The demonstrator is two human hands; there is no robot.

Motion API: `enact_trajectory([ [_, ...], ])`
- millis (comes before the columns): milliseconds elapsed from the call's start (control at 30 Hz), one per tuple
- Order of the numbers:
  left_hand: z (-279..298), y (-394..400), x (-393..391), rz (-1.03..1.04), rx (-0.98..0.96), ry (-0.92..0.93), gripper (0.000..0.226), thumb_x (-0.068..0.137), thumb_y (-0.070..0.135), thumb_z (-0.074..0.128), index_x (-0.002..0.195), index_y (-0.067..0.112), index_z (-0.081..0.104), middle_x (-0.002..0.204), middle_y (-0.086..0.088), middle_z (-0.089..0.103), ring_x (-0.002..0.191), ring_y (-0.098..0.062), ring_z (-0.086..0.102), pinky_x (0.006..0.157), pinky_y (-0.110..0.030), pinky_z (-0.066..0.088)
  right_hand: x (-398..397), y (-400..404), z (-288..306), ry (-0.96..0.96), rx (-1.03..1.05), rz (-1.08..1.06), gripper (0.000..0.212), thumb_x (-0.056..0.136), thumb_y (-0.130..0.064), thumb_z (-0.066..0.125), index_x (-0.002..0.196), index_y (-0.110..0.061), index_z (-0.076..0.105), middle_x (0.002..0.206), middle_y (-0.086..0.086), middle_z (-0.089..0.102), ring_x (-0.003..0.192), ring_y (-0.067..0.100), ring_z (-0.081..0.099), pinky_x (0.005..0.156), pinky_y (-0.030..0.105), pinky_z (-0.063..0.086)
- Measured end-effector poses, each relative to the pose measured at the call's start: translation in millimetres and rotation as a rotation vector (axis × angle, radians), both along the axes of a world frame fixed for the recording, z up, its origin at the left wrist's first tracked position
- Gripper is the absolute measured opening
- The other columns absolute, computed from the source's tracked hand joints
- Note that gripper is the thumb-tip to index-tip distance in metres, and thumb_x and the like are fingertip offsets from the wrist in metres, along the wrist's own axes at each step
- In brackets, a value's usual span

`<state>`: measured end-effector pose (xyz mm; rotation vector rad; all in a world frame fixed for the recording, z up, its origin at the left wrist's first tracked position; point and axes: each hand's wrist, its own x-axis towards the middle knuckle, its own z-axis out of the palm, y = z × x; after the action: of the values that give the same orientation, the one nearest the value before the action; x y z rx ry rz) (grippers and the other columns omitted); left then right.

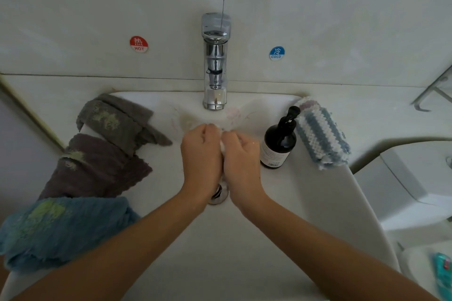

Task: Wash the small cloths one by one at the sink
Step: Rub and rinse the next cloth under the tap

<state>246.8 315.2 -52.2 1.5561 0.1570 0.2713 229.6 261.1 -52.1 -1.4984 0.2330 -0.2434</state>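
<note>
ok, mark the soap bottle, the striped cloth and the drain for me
soap bottle (pixel 277 144), head view, middle of the dark body.
striped cloth (pixel 320 134), head view, centre of the blue and white stripes.
drain (pixel 218 197), head view, metal rim between the wrists.

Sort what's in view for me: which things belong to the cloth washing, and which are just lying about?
Part of the job:
left hand and right hand, both gripping the white cloth
sink
tap
grey cloth, brown cloth and blue cloth, stained, on the left rim
striped cloth, right rim
soap bottle

Lying about:
hot sticker
cold sticker
toilet
</note>
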Motion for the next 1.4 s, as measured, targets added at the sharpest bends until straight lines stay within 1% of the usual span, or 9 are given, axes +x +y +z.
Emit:
enact_trajectory([
  [167,2,2,-24,-0.101,0.071,-0.049,0.039,0.093,0.007,0.046,0.055,0.009,0.041,0.049,0.0,0.039,0.049,-0.012,0.038,0.048,-0.027,0.034,8,-3,2,-0.008,-0.014,-0.024,0.035,0.083,-0.008,0.049,0.054,-0.02,0.033,0.055,0.004,0.027,0.056,0.018,0.026,0.053,0.036,0.024],
  [300,-2,13,3,-0.002,-0.054,0.055,0.031,0.089,0.004,0.047,0.058,0.005,0.045,0.055,-0.014,0.037,0.053,-0.02,0.037,0.052,-0.035,0.033,-9,5,0,-0.049,-0.021,0.074,0.047,0.089,0.003,0.049,0.053,-0.021,0.03,0.046,-0.013,0.028,0.047,0.004,0.026,0.046,0.024,0.025],
  [367,0,7,-11,-0.025,0.01,-0.003,0.033,0.094,0.008,0.046,0.061,0.003,0.049,0.056,-0.017,0.044,0.054,-0.021,0.045,0.052,-0.034,0.04,5,3,1,-0.036,-0.014,0.036,0.046,0.089,-0.001,0.049,0.052,-0.022,0.032,0.047,-0.011,0.03,0.049,0.008,0.029,0.049,0.029,0.027],
  [467,3,0,-22,-0.06,0.075,-0.083,0.036,0.095,0.01,0.046,0.059,0.008,0.048,0.052,-0.004,0.045,0.052,-0.013,0.044,0.05,-0.027,0.038,13,-2,0,-0.021,0.003,-0.032,0.044,0.091,-0.008,0.048,0.052,-0.024,0.033,0.051,-0.009,0.032,0.055,0.014,0.032,0.055,0.037,0.028],
  [667,-5,10,-10,-0.036,0.035,-0.068,0.038,0.095,0.008,0.047,0.057,0.008,0.046,0.05,-0.007,0.043,0.05,-0.017,0.043,0.048,-0.035,0.037,0,2,1,-0.015,-0.012,0.049,0.044,0.093,-0.007,0.049,0.055,-0.022,0.035,0.05,-0.01,0.033,0.054,0.011,0.033,0.052,0.03,0.029],
  [800,-4,1,-25,-0.118,0.129,-0.116,0.042,0.097,0.01,0.047,0.055,0.015,0.045,0.047,0.008,0.042,0.047,-0.004,0.041,0.047,-0.018,0.035,12,-6,-3,0.02,-0.027,-0.026,0.039,0.088,-0.007,0.047,0.055,-0.022,0.033,0.054,-0.001,0.03,0.056,0.016,0.03,0.055,0.035,0.026],
  [967,-8,19,8,-0.028,0.062,-0.045,0.042,0.092,0.005,0.047,0.053,0.018,0.037,0.047,0.007,0.034,0.049,-0.01,0.034,0.048,-0.03,0.03,-5,3,-9,-0.029,-0.076,0.141,0.046,0.09,-0.01,0.049,0.05,-0.028,0.034,0.049,-0.013,0.032,0.05,0.005,0.03,0.048,0.025,0.027],
  [1100,-11,5,-27,-0.116,0.184,-0.133,0.042,0.097,0.012,0.047,0.057,0.018,0.04,0.047,0.01,0.039,0.045,-0.002,0.036,0.046,-0.017,0.03,19,-8,-7,-0.005,-0.062,0.023,0.041,0.093,-0.011,0.049,0.056,-0.021,0.036,0.052,-0.005,0.031,0.054,0.013,0.029,0.053,0.035,0.025],
  [1400,-8,13,-14,-0.047,0.095,-0.11,0.041,0.098,0.01,0.045,0.057,0.015,0.042,0.047,0.007,0.039,0.046,-0.006,0.038,0.047,-0.025,0.034,6,-1,-2,-0.053,-0.137,0.106,0.039,0.093,-0.009,0.05,0.058,-0.018,0.035,0.052,-0.007,0.031,0.052,0.01,0.031,0.05,0.028,0.026],
])
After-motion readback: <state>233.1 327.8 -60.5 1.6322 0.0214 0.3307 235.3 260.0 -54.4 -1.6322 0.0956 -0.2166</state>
